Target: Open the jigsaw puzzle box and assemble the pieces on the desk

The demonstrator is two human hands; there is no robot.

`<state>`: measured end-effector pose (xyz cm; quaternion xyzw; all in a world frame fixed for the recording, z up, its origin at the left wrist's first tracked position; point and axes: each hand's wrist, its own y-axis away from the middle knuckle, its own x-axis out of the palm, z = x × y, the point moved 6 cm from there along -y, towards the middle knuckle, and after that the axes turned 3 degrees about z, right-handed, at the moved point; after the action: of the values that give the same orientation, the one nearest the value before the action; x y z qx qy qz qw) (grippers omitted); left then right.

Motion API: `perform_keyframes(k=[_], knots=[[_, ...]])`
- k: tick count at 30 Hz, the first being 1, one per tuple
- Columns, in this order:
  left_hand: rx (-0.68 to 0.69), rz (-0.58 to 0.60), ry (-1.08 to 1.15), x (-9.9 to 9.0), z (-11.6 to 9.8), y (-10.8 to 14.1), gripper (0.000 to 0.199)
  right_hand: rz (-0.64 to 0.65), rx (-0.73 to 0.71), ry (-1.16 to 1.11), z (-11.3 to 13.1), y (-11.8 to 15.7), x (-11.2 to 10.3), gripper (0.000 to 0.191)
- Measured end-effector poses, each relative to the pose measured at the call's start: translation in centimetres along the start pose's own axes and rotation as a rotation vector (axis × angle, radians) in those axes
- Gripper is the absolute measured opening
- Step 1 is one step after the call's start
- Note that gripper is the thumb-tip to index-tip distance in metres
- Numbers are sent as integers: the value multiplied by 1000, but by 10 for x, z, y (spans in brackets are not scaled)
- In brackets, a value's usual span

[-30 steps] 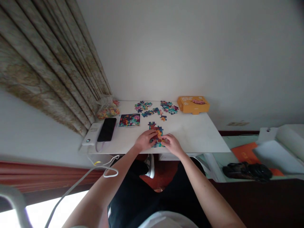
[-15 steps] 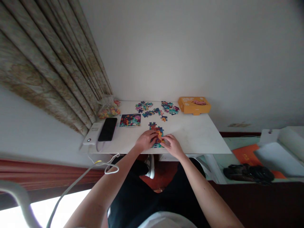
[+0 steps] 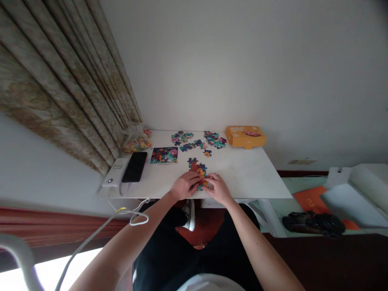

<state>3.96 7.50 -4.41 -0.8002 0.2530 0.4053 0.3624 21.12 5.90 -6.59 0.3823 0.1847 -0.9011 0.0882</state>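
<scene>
A partly joined jigsaw puzzle [image 3: 194, 165], brown, blue and orange, lies near the front edge of the white table [image 3: 248, 178]. My left hand [image 3: 182, 186] grips it from the left, fingers curled over its lower part and hiding some of it. On the opposite side my right hand [image 3: 218, 189] has thumb and fingertips closed in on the puzzle's right edge. Just beyond lies a single loose puzzle piece [image 3: 207, 153]. Farther back are a left pile of pieces [image 3: 182, 138], a right pile [image 3: 215, 139] and a short joined strip [image 3: 189, 146].
A picture card [image 3: 164, 155] lies left of the puzzle, beside a black phone [image 3: 135, 167] and a white device [image 3: 114, 173] with cables. A plastic bag [image 3: 136, 143] stands by the curtain [image 3: 91, 72]. The yellow box [image 3: 245, 138] is at the back right.
The whole view has shifted slightly. My left hand has slid a little toward me on the puzzle, uncovering more of its orange part. My right hand stays at the right edge.
</scene>
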Motion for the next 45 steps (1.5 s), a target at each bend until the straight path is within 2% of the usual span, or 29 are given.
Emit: perform_keyframes(k=[3, 6, 10, 15, 18, 21, 24, 27, 31, 33, 36, 40, 45], knots=[[78, 93, 16, 2, -14, 5, 38, -64, 50, -114, -6, -2, -4, 21], [99, 149, 14, 4, -19, 6, 34, -149, 137, -195, -23, -9, -14, 21], [76, 151, 11, 5, -17, 3, 33, -228, 217, -125, -53, -32, -31, 20], [65, 138, 17, 6, -16, 2, 33, -203, 220, -8, -77, -78, -34, 26], [82, 136, 15, 6, -18, 3, 33, -158, 218, 92, -82, -101, -28, 36], [98, 148, 10, 6, -20, 3, 33, -98, 203, 207, -80, -114, -21, 40], [103, 152, 11, 6, -21, 4, 33, -68, 165, 277, -74, -116, -18, 38], [77, 75, 26, 3, -15, 3, 32, -75, 175, 317, -71, -113, -19, 37], [-99, -115, -2, -4, 14, -6, 31, -126, 253, 329, -77, -112, -23, 41], [-192, -152, -51, -5, 29, -13, 30, -158, 298, 308, -84, -113, -24, 44], [-278, -101, -144, -2, 42, -23, 28, -192, 321, 261, -94, -114, -25, 46], [-268, 14, -187, 6, 44, -27, 31, -245, 290, 174, -103, -112, -26, 46], [-258, 23, -183, 8, 42, -24, 32, -342, 230, -38, -110, -108, -27, 47]])
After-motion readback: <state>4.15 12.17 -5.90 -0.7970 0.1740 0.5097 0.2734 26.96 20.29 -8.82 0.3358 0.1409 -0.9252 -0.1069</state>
